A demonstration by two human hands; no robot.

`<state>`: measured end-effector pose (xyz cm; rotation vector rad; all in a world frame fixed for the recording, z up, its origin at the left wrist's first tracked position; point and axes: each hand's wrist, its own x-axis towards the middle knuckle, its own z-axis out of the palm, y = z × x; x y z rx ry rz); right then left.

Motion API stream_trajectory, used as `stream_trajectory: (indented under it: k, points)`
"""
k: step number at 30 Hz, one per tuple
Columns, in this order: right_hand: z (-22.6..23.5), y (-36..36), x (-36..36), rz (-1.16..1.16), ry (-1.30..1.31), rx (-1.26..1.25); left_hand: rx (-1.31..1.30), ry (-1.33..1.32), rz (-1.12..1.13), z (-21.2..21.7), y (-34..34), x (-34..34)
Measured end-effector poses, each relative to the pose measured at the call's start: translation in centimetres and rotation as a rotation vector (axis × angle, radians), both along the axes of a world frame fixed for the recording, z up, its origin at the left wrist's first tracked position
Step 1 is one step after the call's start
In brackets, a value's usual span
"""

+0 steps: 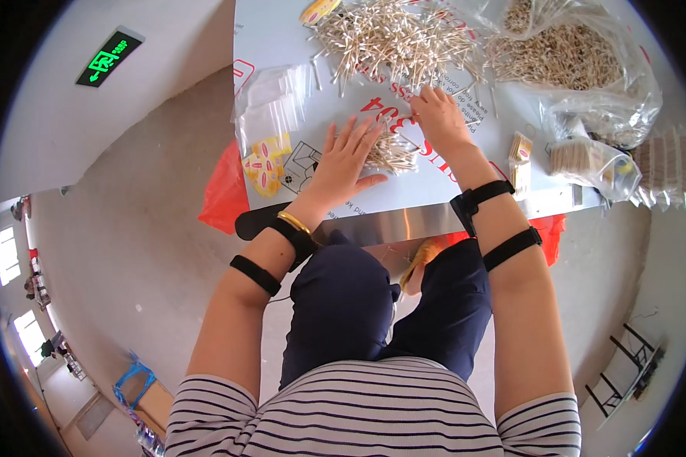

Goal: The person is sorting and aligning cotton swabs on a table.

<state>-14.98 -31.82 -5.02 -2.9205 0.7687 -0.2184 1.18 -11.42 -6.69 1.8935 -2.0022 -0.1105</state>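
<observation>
A big loose heap of cotton swabs (396,38) covers the far middle of the table. Nearer to me lies a smaller bunch of cotton swabs (392,154). My left hand (344,164) is open beside this bunch, its fingers spread and the tips at the bunch's left side. Between heap and bunch is my right hand (443,120), its fingers bent down at the heap's near edge. Those fingertips look closed together, and what they hold, if anything, is hidden.
Clear plastic sleeves (270,103) and yellow-and-white cards (265,169) lie at the left. On the right are a clear bag of cotton swabs (572,57), a small upright pack (520,156) and bagged packs of swabs (587,162). A red bag (227,194) hangs by the table's left edge.
</observation>
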Motion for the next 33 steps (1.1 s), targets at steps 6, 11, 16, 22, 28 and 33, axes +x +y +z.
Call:
stream_trajectory:
  k: [6,11,16,22,28,33]
  points:
    - [-0.9,1.7,1.7,-0.043,-0.083,0.1,-0.021,0.156,-0.011,-0.5,-1.5,-0.9]
    - [-1.1,3.2,2.7,-0.011,-0.202,0.206,0.004,0.185,-0.027,-1.1,-1.3,0.3]
    - [-1.6,3.7,2.3,0.057,-0.214,0.346,-0.109,0.169,0.078,-0.5,-1.8,0.4]
    - [-1.4,4.7,-0.1,0.019,-0.349,0.381,-0.195,0.074,-0.076,-0.9,-3.1,1.9]
    - [0.1,9.3,-2.7,-0.018,-0.23,0.234,0.021,0.118,-0.017,0.7,-1.9,2.6]
    - [-0.3,9.0,-2.8,-0.045,-0.153,0.235,0.129,0.111,-0.104,3.2,-1.0,4.0]
